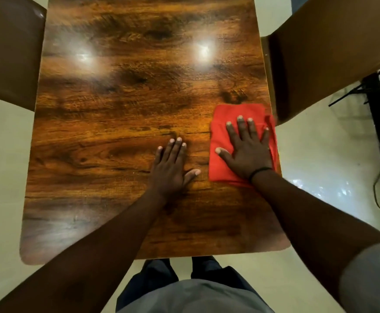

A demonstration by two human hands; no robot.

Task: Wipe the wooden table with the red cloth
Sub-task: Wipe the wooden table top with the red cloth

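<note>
cloth spot: the red cloth (pixel 220 159) is folded into a rough rectangle and sits flat on the wooden table (pixel 121 105), hard against the right edge in the nearer half, its far right corner maybe just over the lip

cloth axis: long side runs away from the person toward the far end, so it's lined up with the table's length

right hand: right hand (pixel 247 150) lies palm down right on the cloth, fingers straight and fanned apart, pressing rather than gripping, thumb out toward the middle of the table

left hand: left hand (pixel 170 168) is flat on bare wood just beside the cloth's left edge, fingers straight and close together, holding nothing, looks like it's just bracing

what the move turns on: pretty much all the unwiped-looking wood lies left of and beyond the cloth, so I'd guess the stroke goes left or forward, not right, since there's no table left that way

nearer hand: the right one obviously, it's already on it

containers: none on the tabletop, just glare from two lights

around it: brown chairs (pixel 320 55) on both sides
</note>
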